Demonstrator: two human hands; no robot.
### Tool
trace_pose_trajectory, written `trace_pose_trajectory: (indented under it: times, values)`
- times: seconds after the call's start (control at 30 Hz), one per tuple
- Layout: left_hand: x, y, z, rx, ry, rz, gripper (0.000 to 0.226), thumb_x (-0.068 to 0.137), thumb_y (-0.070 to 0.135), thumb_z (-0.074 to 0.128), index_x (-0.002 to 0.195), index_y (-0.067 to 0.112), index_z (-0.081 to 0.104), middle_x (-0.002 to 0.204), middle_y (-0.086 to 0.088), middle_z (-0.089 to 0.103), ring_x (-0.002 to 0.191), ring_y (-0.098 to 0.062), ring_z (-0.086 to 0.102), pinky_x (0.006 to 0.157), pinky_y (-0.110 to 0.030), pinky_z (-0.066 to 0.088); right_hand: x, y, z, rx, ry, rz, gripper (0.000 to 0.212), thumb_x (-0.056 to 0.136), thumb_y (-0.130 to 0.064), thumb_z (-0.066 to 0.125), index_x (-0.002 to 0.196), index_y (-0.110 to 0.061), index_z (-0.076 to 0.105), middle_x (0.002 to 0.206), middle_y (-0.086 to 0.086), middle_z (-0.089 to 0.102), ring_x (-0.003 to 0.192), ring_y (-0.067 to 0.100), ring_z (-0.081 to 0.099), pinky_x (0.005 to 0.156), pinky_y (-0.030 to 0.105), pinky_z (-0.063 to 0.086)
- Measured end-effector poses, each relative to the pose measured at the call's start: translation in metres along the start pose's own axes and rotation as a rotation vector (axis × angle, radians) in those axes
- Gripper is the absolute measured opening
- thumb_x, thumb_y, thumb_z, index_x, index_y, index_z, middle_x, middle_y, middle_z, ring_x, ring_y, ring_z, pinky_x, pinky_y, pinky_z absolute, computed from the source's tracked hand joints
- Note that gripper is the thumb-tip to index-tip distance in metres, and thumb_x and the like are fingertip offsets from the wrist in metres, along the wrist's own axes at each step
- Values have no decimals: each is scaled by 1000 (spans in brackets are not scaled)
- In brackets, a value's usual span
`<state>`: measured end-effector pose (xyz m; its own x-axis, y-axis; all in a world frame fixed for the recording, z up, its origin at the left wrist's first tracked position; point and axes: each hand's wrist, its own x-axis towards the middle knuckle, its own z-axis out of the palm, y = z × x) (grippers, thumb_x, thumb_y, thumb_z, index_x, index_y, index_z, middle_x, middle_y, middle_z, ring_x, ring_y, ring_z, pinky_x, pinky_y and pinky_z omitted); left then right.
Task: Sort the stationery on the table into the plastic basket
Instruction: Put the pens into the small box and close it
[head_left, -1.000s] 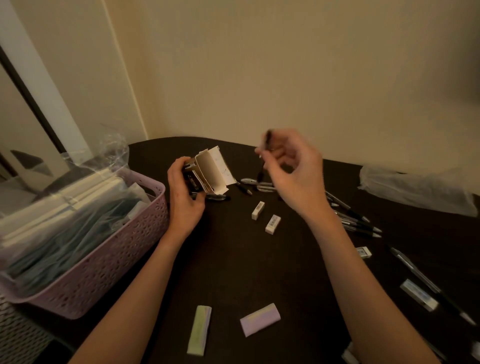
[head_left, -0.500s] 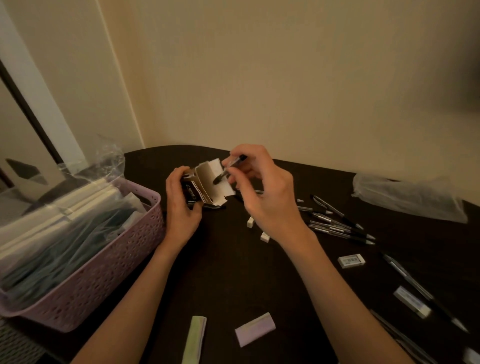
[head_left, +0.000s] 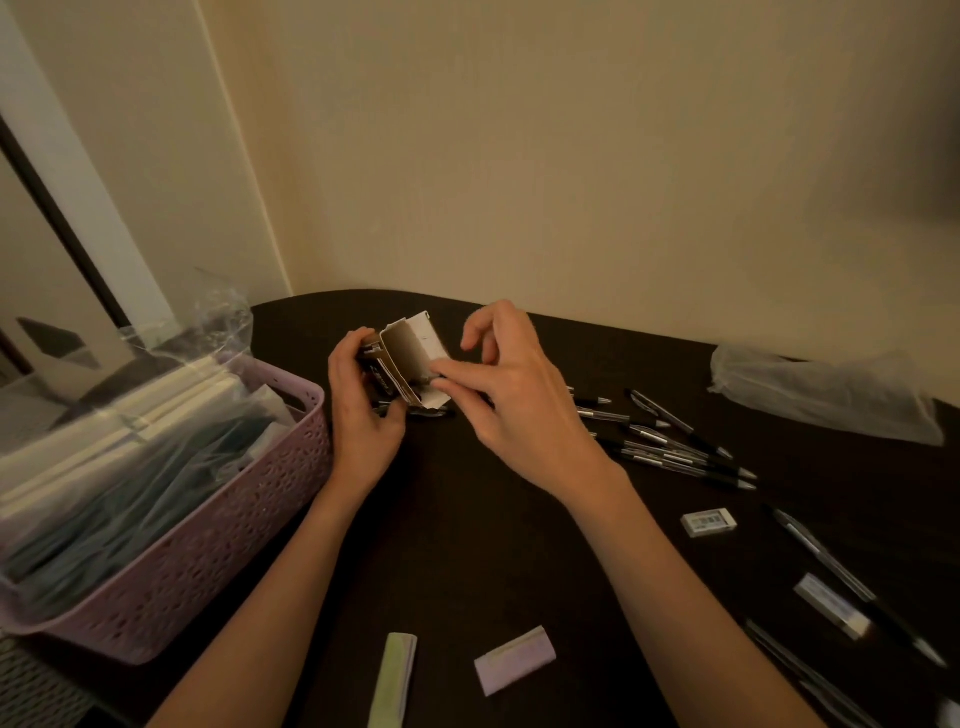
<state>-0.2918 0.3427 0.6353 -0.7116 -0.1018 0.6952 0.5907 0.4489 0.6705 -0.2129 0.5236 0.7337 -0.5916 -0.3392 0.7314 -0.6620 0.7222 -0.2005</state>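
My left hand (head_left: 363, 415) grips a small cardboard pen box (head_left: 402, 364) with its end flap folded open, just above the dark table (head_left: 467, 519). At the box's mouth, the thumb and a fingertip of my right hand (head_left: 514, 400) are pinched together; the black pen they hold is almost wholly hidden inside the box. The pink plastic basket (head_left: 208, 561) stands at the left, filled with bagged stationery. Several loose black pens (head_left: 665, 447) lie to the right of my hands.
A white eraser (head_left: 709, 521), another eraser (head_left: 831, 605) and more pens (head_left: 831, 561) lie at the right. A purple eraser (head_left: 514, 660) and a green one (head_left: 393, 675) lie near the front. A crumpled clear bag (head_left: 826, 400) sits at the back right by the wall.
My right hand brought a black pen from above the table to the box and pushed it in; the pen is now nearly out of sight. My left hand kept holding the box.
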Motion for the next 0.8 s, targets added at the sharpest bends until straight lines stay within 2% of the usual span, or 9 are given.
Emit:
trace_pose_trajectory:
  times: [0.17, 0.3, 0.4, 0.53, 0.63, 0.7, 0.8]
  values:
    - [-2, 12, 0, -2, -28, 33, 84, 73, -7, 68, 141, 25, 30, 144, -12, 34, 136, -28, 37, 105, -54, 42, -2, 0, 7, -155, -212, 50, 15, 89, -28, 64, 95, -19, 73, 139, 6, 36, 119, 17, 34, 86, 21, 32]
    - [-2, 16, 0, 42, -33, 49, 85, 71, -12, 69, 141, 17, 31, 144, -16, 33, 140, -31, 32, 108, -55, 38, -2, 0, 9, -113, -146, 138, 16, 83, -30, 71, 90, -18, 77, 132, 3, 45, 113, 14, 38, 82, 21, 35]
    - [-2, 19, -1, 60, -38, 58, 84, 70, -13, 70, 141, 12, 32, 144, -18, 33, 141, -29, 30, 110, -53, 37, -2, 1, 12, -69, -124, 184, 15, 82, -31, 73, 89, -19, 77, 128, 2, 45, 112, 11, 35, 81, 20, 34]
    - [-4, 18, 0, 88, -56, 36, 85, 71, -14, 69, 141, 16, 31, 147, -16, 31, 144, -23, 26, 114, -47, 33, -6, 6, 17, -44, -221, 178, 18, 89, -30, 64, 101, -21, 75, 136, 2, 39, 123, 12, 30, 91, 21, 35]
    - [-5, 17, 2, 102, -87, 8, 83, 72, -13, 69, 141, 15, 32, 146, -15, 32, 140, -25, 31, 111, -47, 37, -7, 13, 14, 74, -326, 204, 19, 93, -31, 58, 105, -25, 72, 141, 2, 33, 127, 12, 28, 98, 23, 33]
    - [-7, 19, 4, 125, -100, 1, 81, 72, -14, 70, 140, 12, 34, 145, -15, 33, 137, -25, 34, 111, -44, 38, -5, 18, 7, 240, -273, 253, 14, 91, -29, 61, 98, -26, 72, 135, -1, 40, 120, 5, 35, 94, 16, 33]
    - [-8, 21, 6, 173, -120, -35, 80, 72, -13, 71, 140, 11, 36, 145, -14, 34, 137, -24, 34, 112, -44, 37, -2, 38, -14, 356, 3, 365, 10, 91, -22, 62, 86, -22, 71, 111, -3, 55, 100, 4, 51, 83, 13, 41]
